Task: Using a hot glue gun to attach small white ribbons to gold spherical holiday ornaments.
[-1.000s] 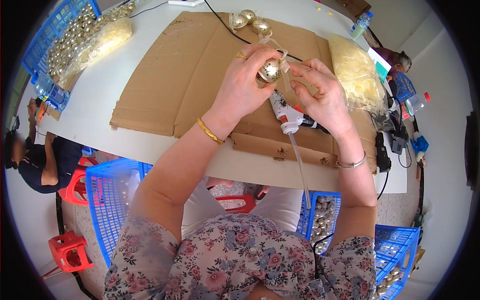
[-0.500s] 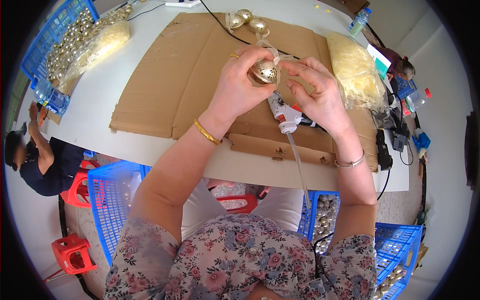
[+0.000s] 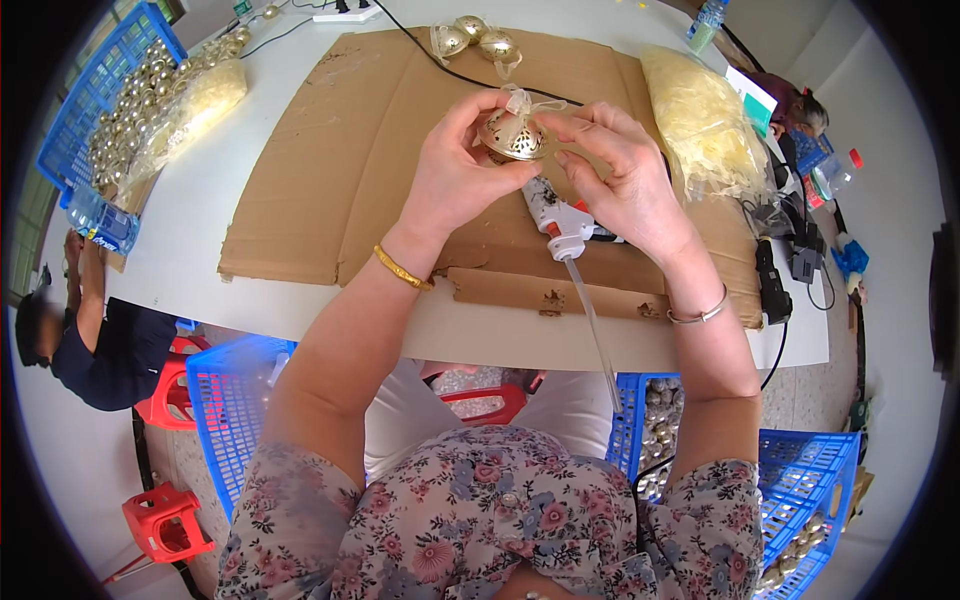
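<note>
Between the thumb and fingers of my left hand (image 3: 455, 165) is a gold openwork bell-like ball ornament (image 3: 512, 138), held above the cardboard. A sheer pale ribbon bow (image 3: 520, 101) sits on its top. My right hand (image 3: 630, 170) is beside it, index fingertip at the ribbon, thumb apart from the index finger. Below the hands a white glue gun (image 3: 565, 240) lies on the cardboard, a long translucent glue stick (image 3: 597, 340) jutting from its back over the table edge. Several finished-looking gold ornaments with ribbons (image 3: 475, 38) rest at the far side.
A cardboard sheet (image 3: 330, 180) covers the table's middle. Bags of pale ribbon (image 3: 700, 125) lie right and left, near a blue crate of gold balls (image 3: 135, 110). Black cables and adapters (image 3: 772, 280) sit at the right edge. Blue crates (image 3: 235, 400) stand below; a person (image 3: 110, 340) sits left.
The ornament has tipped so its bow points more upward, and both hands have shifted slightly left in view. The right index finger has moved along the ribbon. The whole view has shifted a little.
</note>
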Tool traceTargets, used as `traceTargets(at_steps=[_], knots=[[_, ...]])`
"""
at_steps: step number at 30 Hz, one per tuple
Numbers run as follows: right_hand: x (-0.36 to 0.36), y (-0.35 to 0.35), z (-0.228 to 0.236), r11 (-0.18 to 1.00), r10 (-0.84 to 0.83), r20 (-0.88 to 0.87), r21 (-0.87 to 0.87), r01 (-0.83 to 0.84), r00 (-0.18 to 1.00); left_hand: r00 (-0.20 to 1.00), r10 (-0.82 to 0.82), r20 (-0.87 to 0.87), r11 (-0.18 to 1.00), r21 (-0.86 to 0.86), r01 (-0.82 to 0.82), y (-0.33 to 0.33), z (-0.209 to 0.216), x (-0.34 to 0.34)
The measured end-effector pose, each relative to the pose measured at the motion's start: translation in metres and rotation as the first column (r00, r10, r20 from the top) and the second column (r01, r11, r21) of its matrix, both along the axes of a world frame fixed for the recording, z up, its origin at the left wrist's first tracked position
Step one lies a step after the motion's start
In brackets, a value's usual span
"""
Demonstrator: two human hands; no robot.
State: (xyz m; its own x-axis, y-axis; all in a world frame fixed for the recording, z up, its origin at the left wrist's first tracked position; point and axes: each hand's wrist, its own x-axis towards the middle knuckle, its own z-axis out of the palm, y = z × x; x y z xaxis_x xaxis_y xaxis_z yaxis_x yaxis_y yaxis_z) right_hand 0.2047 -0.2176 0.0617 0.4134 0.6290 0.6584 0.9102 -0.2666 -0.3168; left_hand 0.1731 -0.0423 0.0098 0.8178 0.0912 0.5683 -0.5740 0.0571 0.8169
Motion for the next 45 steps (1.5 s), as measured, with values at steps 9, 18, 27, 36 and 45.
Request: traceTargets(at_steps=[9,18,27,36,45], knots=[[-0.001,0.001,0.000,1.000,0.001,0.028,0.004,-0.001,1.000,0.999,0.044,-0.006,0.998,0.045,-0.043,0.001,-0.001,0.000],[-0.003,-0.002,0.006,0.991,-0.075,-0.123,0.099,0.087,0.990,0.997,0.052,0.052,0.998,0.024,-0.053,-0.001,0.000,0.000],[-0.008,0.015,0.003,0.996,0.031,-0.651,0.085,0.033,0.759,0.939,0.137,0.314,0.966,0.167,-0.196,-0.011,0.005,-0.005],[-0.019,0.002,0.025,0.941,-0.334,-0.228,-0.016,0.339,0.915,0.875,0.249,0.414,0.906,0.219,-0.362,-0.012,0.015,-0.009],[-0.028,-0.082,0.035,0.796,-0.595,0.182,0.000,0.606,0.782,0.981,0.175,-0.088,0.964,-0.190,-0.189,-0.001,-0.009,0.007]])
